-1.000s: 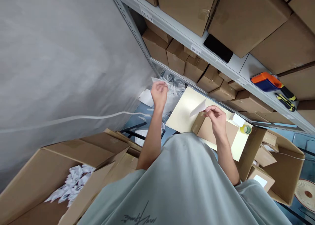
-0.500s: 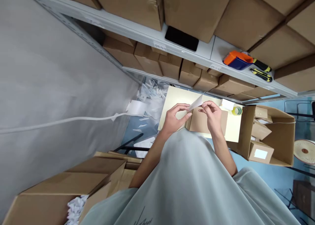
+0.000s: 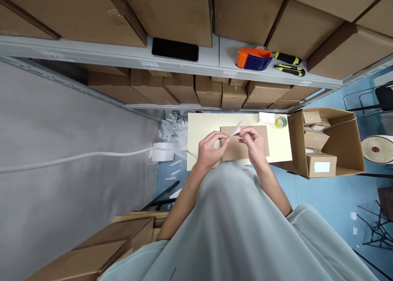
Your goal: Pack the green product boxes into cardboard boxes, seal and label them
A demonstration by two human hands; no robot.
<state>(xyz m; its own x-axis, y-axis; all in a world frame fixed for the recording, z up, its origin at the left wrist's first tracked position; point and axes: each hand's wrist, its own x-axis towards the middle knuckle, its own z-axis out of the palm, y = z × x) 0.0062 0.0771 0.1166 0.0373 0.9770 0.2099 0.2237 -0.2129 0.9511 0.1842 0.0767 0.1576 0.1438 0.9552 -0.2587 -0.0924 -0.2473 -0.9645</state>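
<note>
Pinches with the left hand (image 3: 211,150) the lower end of a small white paper slip (image 3: 236,128), grips its right edge with the right hand (image 3: 253,143) above a rectangular brown cardboard box (image 3: 237,152) on the pale yellow desk (image 3: 198,126), left of a yellow-green tape roll (image 3: 281,122).

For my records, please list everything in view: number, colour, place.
Paper slip: one, white, fingertips
Carton: one, brown, table
Table: one, cream, ahead
Small box: one, white, table
Tape roll: one, yellow, table
Open carton: one, brown, right
Shelving: one, grey, ahead
Boxes: many, brown, shelving
Phone: one, black, shelving
Plastic tool: one, orange-blue, shelving
Cutters: two, black-yellow, shelving
Scraps: many, white, left
Roll, cable: one each, white, left
Large cartons: several, brown, left
Fan: one, cream, right
Left hand, right hand: two, bare, centre
</note>
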